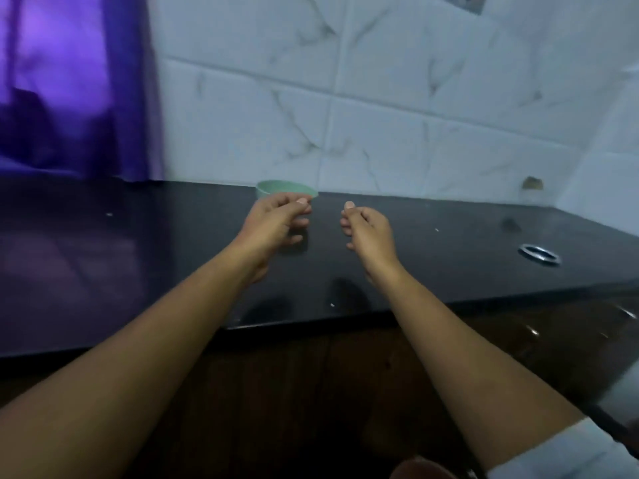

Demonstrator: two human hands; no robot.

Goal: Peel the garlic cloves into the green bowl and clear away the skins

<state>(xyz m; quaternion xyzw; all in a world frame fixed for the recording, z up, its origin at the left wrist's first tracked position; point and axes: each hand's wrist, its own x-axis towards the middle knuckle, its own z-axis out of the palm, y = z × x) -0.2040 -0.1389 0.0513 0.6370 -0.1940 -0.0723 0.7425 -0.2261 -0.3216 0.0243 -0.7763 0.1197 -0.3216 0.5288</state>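
Where the black counter [449, 243] meets the wall [380, 98], the bowl [276, 187] stands upright, pale green, near the back edge. Its near side is partly hidden behind the left hand [273, 219]; its contents cannot be seen.

Counter: glossy, dark, reflective. A few white flecks [109, 214] lie scattered on it, well apart. A metal ring [539, 254] is set into the top at far right.

Wall: white marbled tiles with grey veining; a small brown mark [532, 183] sits low on the right. A purple curtain [69, 81] hangs at the left, down to counter level. Below the counter edge is a dark brown wooden front [311, 392].

Left hand: held over the counter just in front of the bowl, fingers loosely curled, thumb laid along the forefinger, holding nothing that shows.

Right hand [370, 233]: beside it, apart, same loose curl, thumb up, nothing visible in it. A white sleeve [570, 454] shows at the lower right.

Frame slightly blurred.
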